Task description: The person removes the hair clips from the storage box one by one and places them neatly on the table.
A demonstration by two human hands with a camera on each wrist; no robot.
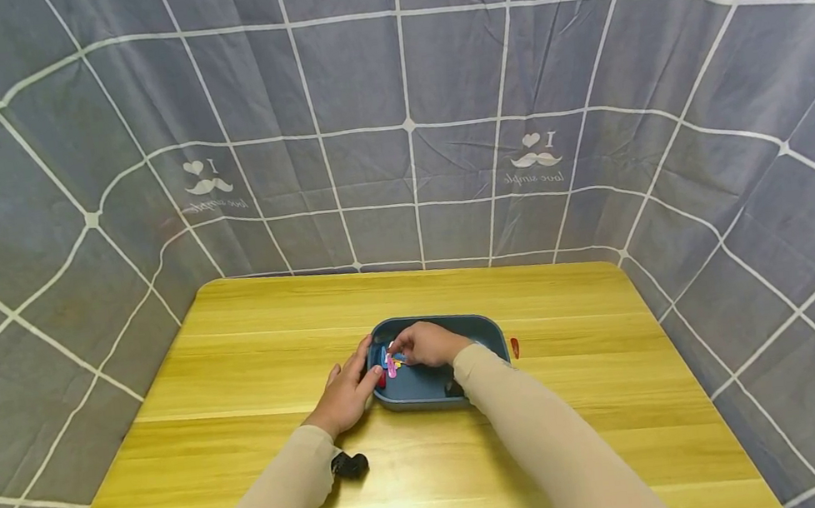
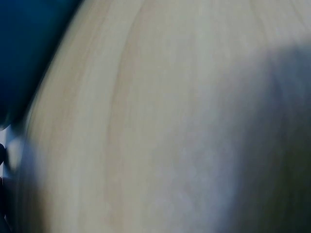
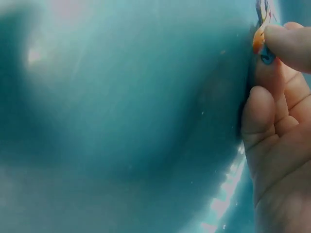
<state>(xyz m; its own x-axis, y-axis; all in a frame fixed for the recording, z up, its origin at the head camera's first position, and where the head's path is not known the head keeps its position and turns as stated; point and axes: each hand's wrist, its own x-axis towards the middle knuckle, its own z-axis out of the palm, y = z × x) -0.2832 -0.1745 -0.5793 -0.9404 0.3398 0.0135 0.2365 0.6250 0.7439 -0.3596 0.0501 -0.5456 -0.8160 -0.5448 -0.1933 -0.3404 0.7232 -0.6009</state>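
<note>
A dark blue tray stands on the table. At its left end lie several small, bright hair clips, pink, blue and yellow among them. My right hand reaches inside over these clips. In the right wrist view, its thumb and forefinger pinch an orange hair clip together with a blue piece. My left hand rests against the tray's left side, fingers extended along the outside, thumb across the rim. Beside that thumb is a red piece. The left wrist view shows mostly blurred tabletop.
To the right of the tray a red clip lies on the wooden table. A grey curtain with white lines hangs behind and along both sides. A black object sits at the left cuff.
</note>
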